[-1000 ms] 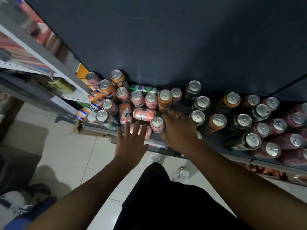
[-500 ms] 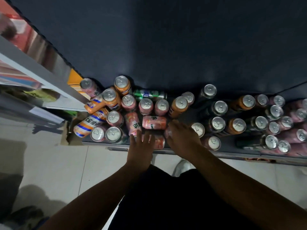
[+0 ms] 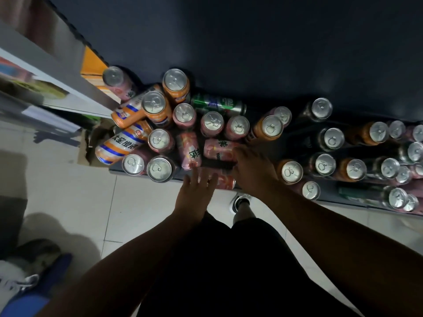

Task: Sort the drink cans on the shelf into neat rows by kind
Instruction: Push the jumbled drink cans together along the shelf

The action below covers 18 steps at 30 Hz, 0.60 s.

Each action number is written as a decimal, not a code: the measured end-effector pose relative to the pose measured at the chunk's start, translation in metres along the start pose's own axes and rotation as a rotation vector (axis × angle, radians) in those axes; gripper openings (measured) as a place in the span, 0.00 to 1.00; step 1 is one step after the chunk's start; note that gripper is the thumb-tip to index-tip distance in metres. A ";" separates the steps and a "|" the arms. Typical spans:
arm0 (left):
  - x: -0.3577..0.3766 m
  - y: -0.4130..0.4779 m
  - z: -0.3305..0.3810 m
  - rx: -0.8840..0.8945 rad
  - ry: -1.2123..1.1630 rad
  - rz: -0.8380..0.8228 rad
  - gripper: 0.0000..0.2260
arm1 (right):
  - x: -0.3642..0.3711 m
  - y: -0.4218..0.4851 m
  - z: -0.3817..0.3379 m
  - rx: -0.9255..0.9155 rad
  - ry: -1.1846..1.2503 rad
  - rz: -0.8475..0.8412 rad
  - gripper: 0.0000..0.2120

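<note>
At the front edge of the shelf a pink can lies on its side, long axis along the edge and rim end to the right. Its left part is hidden under the left hand, whose grip is apart, fingers straight and spread. Just behind that can a second pink can lies the same way. The right hand covers its right end, and I cannot tell whether that grip clamps anything.
</note>
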<state>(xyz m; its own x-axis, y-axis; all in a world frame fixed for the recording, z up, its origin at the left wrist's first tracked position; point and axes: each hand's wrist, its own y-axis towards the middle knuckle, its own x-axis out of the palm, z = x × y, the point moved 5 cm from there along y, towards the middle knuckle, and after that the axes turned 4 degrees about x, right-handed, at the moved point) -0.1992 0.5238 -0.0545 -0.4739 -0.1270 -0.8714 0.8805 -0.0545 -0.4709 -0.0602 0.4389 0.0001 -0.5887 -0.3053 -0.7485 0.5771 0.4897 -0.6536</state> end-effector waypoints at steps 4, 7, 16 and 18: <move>0.007 0.019 0.005 0.003 -0.018 -0.017 0.22 | 0.010 0.018 -0.003 -0.053 0.046 0.000 0.25; 0.015 0.031 0.008 -0.021 -0.018 -0.011 0.21 | 0.016 0.032 -0.005 -0.082 0.077 -0.005 0.22; 0.001 0.030 -0.003 -0.010 0.005 0.242 0.19 | 0.023 0.054 -0.022 -0.101 -0.284 0.017 0.28; 0.004 0.020 -0.008 -0.013 -0.081 0.196 0.26 | 0.027 0.056 -0.027 -0.079 -0.405 0.073 0.25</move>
<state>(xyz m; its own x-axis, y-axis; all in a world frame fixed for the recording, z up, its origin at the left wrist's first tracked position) -0.1838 0.5302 -0.0680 -0.2905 -0.2133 -0.9328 0.9553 -0.0083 -0.2956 -0.0591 0.4795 -0.0537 -0.2683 -0.5562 -0.7865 0.5547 0.5783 -0.5982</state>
